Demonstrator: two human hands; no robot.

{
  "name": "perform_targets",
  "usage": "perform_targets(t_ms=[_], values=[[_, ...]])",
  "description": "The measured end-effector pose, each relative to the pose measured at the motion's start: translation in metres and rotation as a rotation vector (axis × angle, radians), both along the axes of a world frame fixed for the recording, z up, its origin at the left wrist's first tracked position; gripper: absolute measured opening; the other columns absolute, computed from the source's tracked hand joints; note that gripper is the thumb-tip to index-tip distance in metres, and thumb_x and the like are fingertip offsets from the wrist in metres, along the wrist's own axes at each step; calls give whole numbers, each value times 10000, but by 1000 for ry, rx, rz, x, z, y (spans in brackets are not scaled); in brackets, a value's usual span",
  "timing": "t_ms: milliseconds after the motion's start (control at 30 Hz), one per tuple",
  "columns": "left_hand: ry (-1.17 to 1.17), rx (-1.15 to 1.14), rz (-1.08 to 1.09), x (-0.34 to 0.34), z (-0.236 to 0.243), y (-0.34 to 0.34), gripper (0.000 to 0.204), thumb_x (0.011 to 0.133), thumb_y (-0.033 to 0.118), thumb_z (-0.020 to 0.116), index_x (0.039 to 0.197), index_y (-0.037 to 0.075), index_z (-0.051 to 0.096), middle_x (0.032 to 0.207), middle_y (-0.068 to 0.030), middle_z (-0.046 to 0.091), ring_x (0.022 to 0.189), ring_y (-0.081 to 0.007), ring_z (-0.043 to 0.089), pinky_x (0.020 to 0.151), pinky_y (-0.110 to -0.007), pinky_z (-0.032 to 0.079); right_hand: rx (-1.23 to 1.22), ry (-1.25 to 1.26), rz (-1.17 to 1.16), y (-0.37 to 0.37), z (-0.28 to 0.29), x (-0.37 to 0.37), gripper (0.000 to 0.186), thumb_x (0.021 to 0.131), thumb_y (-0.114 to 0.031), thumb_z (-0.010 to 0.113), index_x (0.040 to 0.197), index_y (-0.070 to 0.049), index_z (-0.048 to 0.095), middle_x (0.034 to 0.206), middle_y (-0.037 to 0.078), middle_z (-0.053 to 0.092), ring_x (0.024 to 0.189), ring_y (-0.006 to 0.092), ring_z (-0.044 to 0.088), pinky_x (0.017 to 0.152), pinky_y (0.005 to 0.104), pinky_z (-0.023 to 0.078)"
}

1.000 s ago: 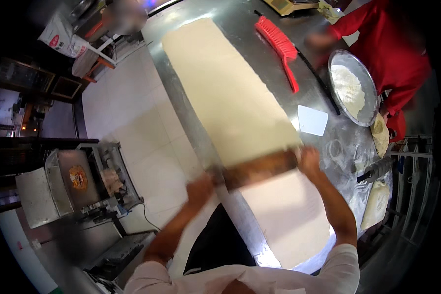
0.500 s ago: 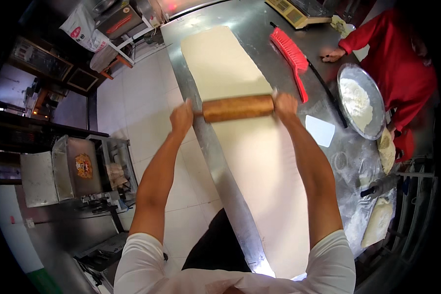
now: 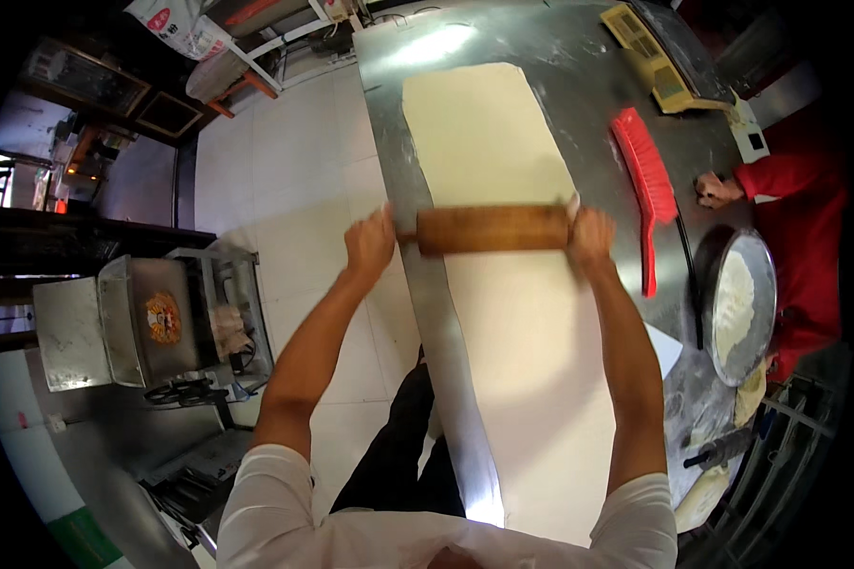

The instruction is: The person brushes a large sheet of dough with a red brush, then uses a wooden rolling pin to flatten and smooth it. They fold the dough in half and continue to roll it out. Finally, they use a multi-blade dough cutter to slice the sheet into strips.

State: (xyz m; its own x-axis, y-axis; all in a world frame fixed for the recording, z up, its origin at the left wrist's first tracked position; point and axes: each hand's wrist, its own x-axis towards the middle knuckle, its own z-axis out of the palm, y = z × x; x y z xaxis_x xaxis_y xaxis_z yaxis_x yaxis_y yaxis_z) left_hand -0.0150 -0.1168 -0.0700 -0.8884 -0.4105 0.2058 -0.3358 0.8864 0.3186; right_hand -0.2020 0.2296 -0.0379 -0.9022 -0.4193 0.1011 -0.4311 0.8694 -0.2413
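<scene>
A thick wooden rolling pin (image 3: 493,230) lies crosswise over a long, pale sheet of dough (image 3: 536,351). My left hand (image 3: 370,242) is closed round the pin's left handle, just past the table's left edge. Round the right handle, my right hand (image 3: 591,237) is wrapped in the same way, over the dough's right side. The dough runs from near the far end of the steel table (image 3: 432,313) down toward my body. Its right edge is partly covered by my right forearm.
To the right lie a red brush (image 3: 647,194), a thin black rod (image 3: 690,284) and a white scraper sheet (image 3: 663,349). Beyond them stands a metal bowl of flour (image 3: 735,308). A yellow scale (image 3: 659,66) is at the far right. A person in red rests a hand (image 3: 719,191) on the table.
My view has shifted, so the table and its things appear farther right and the brush and bowl lower. Both hands still grip the rolling pin on the dough.
</scene>
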Motion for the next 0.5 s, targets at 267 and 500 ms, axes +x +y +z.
perform_targets(t_ms=[267, 500], values=[[-51, -85, -156, -71, 21, -23, 259, 1047, 217, 412, 1031, 69, 624, 732, -172, 659, 652, -404, 654, 567, -550, 496, 12, 156, -37, -6, -7, -71, 459, 973, -354, 507, 755, -5, 713, 796, 229, 683, 748, 418, 646, 703, 522, 496], [-303, 160, -251, 46, 30, 137, 233, 983, 258, 550, 811, 114, 615, 599, -139, 618, 554, -339, 660, 480, -486, 499, 30, -187, -10, 163, 5, 53, 282, 953, -248, 556, 835, -13, 660, 801, 194, 657, 728, 379, 628, 689, 501, 479]])
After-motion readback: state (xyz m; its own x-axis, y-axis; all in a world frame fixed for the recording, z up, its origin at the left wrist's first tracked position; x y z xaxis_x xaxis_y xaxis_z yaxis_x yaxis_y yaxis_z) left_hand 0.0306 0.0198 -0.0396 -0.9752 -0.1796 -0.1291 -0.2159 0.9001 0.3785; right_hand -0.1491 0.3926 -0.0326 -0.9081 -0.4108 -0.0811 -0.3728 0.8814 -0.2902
